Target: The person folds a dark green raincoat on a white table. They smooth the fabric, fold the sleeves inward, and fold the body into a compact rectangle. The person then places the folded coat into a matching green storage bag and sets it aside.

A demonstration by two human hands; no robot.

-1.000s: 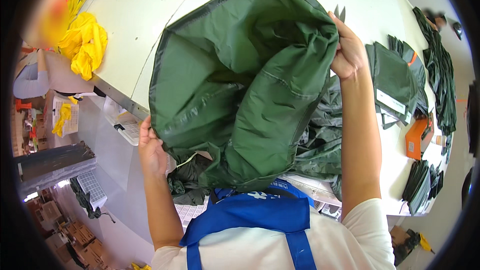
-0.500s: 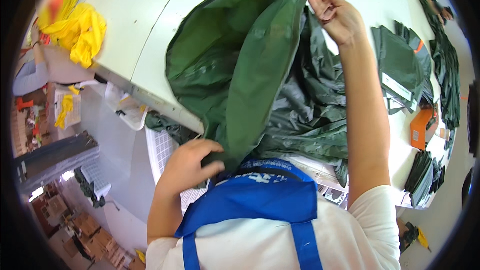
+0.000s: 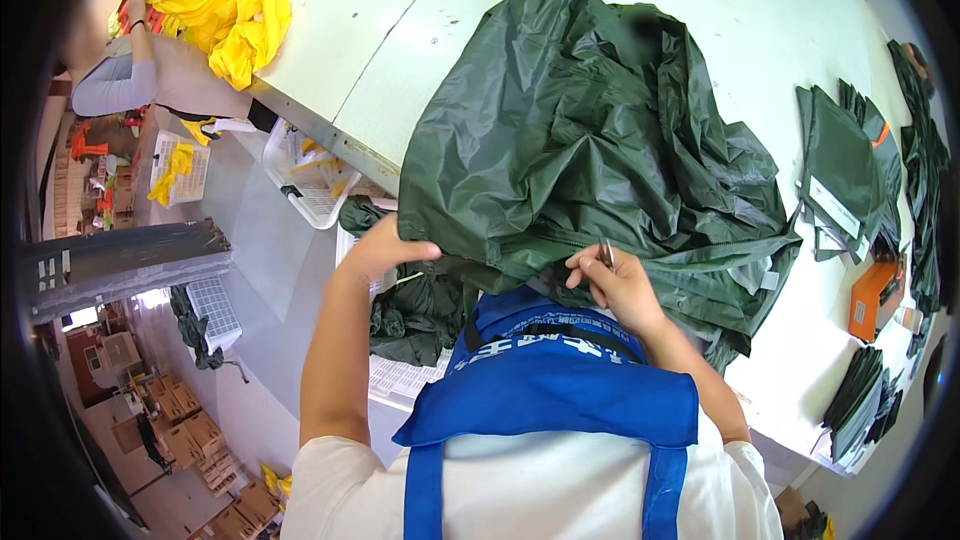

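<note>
A shiny dark green rain garment (image 3: 560, 130) is spread, creased, over the white table in front of me. My left hand (image 3: 385, 248) grips its near left edge, thumb on top and the other fingers hidden under the cloth. At the near edge, right of the middle, my right hand (image 3: 622, 290) is closed around a small metal tool (image 3: 606, 255), of which only the narrow tip shows. A zipper-like seam (image 3: 570, 237) runs across the garment close to that hand. A small white label (image 3: 769, 281) shows at its right end.
Folded dark green packs (image 3: 845, 170) and an orange box (image 3: 875, 300) lie on the table (image 3: 400, 50) at right. Yellow cloth (image 3: 240, 30) lies far left, beside another person (image 3: 150, 85). A white crate (image 3: 400, 375) with dark green cloth stands below the table's near edge.
My right hand has come down from the raised far edge of the garment to its near edge. The garment, held open before, now lies flatter with its outer side up.
</note>
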